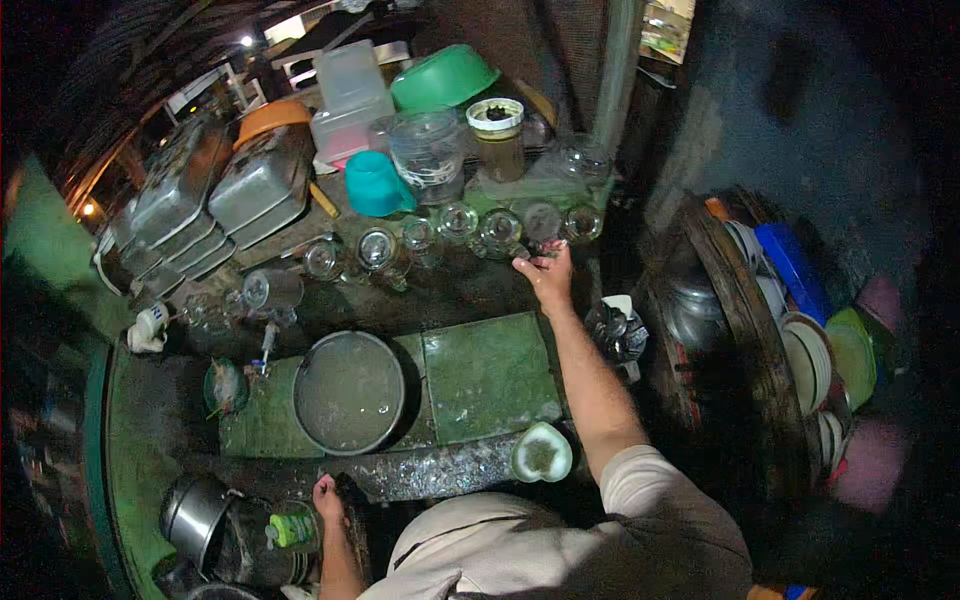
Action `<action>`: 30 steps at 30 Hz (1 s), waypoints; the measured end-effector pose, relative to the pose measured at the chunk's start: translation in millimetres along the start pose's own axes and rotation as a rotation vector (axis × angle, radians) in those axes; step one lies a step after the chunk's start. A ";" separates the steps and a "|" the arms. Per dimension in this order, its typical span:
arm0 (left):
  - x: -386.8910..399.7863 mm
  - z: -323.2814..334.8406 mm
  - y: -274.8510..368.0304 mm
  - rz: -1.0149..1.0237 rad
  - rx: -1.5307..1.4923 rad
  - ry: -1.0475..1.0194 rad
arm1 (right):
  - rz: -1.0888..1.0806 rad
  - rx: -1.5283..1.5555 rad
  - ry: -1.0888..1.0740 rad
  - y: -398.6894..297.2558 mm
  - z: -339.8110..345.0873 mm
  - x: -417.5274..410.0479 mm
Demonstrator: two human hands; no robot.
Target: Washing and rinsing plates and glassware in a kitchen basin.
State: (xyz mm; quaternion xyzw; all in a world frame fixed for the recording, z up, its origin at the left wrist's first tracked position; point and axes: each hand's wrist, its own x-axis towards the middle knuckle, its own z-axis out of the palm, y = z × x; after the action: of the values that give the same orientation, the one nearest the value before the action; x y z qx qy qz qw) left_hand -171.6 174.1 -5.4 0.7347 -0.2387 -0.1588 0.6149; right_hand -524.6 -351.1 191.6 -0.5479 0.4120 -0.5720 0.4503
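Note:
My right hand [550, 276] reaches to the row of glassware at the back of the counter. Its fingertips and spread thumb are at a clear glass mug [541, 220]; whether they grip it is unclear. Beside that mug stand another glass mug [500, 229] on the left and a glass [582, 222] on the right. My left hand [327, 496] is low at the counter's near edge, fingers curled; a dark patch beside it hides whether it holds anything. Between my hands sits a round metal basin [349, 394] of murky water.
Stacked metal pans [262, 191], a turquoise plastic cup [375, 185] and a lidded jar [496, 142] line the back. A faucet [268, 341] stands left of the basin. A green bowl [541, 453] sits near my body. A dish rack with plates [806, 364] is on the right.

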 end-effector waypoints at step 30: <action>-35.1 36.6 101.4 -0.488 -0.164 0.101 | 0.153 0.603 -0.366 -13.6 -14.1 23.5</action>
State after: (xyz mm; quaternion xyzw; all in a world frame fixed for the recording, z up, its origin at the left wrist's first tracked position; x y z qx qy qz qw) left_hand -236.0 149.8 84.7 0.7253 -0.0097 -0.2844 0.6269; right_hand -539.4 -370.7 209.9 -0.4515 0.1773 -0.5251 0.6993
